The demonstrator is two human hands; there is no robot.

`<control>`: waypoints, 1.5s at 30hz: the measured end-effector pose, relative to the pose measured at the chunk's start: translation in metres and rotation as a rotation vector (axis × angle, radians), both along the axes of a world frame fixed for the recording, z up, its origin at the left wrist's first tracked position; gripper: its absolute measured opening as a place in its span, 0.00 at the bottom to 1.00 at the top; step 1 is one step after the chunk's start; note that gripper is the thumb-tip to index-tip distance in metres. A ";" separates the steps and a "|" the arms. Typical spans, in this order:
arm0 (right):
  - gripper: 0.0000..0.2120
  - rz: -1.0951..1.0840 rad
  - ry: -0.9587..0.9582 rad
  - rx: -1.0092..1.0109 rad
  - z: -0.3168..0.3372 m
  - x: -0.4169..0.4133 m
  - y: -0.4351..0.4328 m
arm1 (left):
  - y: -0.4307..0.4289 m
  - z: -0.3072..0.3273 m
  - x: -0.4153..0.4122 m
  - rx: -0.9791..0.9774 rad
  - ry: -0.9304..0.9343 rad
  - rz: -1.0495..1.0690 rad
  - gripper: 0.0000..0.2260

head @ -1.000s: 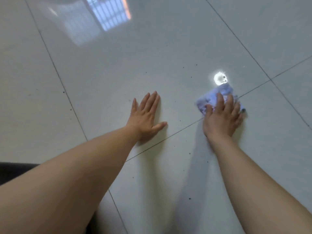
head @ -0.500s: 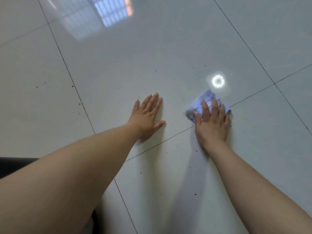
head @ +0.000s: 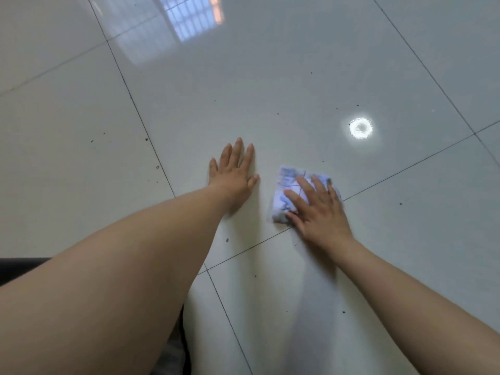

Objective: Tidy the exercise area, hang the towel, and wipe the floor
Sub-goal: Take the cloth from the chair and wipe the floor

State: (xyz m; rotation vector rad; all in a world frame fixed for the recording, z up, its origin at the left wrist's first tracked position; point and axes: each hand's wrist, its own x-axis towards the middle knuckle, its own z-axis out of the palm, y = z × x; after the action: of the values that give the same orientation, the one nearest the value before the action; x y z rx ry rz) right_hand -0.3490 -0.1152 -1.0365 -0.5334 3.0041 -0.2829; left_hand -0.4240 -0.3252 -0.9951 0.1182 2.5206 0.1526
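dark edge [head: 19, 266] lower left, unclear what. right hand [head: 322, 215] flat, fingers straight, pressing the cloth [head: 286, 196] to the floor [head: 270, 77]. cloth has slid left over the last second and is now near the left hand [head: 234, 171], which is splayed flat as a brace. wiping underway. only that hand blocks the stroke. specks [head: 146, 139] remain beyond.

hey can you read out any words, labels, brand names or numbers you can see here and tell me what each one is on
None can be read.
The cloth under the right hand has blue and dark markings, too blurred to tell whether any are letters.
The tiled floor and the left hand show no writing.
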 end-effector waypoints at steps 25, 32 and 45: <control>0.25 -0.761 -0.267 0.083 0.040 -0.106 -0.056 | -0.015 -0.011 -0.034 0.171 0.153 0.226 0.25; 0.24 -0.354 -0.194 0.048 0.024 -0.045 -0.059 | -0.014 -0.019 -0.030 0.131 0.245 0.204 0.24; 0.26 -0.145 -0.244 -0.033 0.024 -0.121 -0.051 | 0.000 -0.004 -0.018 0.023 0.185 0.348 0.24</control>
State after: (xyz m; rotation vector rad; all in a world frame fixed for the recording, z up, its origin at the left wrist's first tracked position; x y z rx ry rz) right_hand -0.4699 -0.1658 -1.0126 -0.2616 2.8074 -0.3778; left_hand -0.4423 -0.3257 -0.9991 -0.3134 2.7048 0.3231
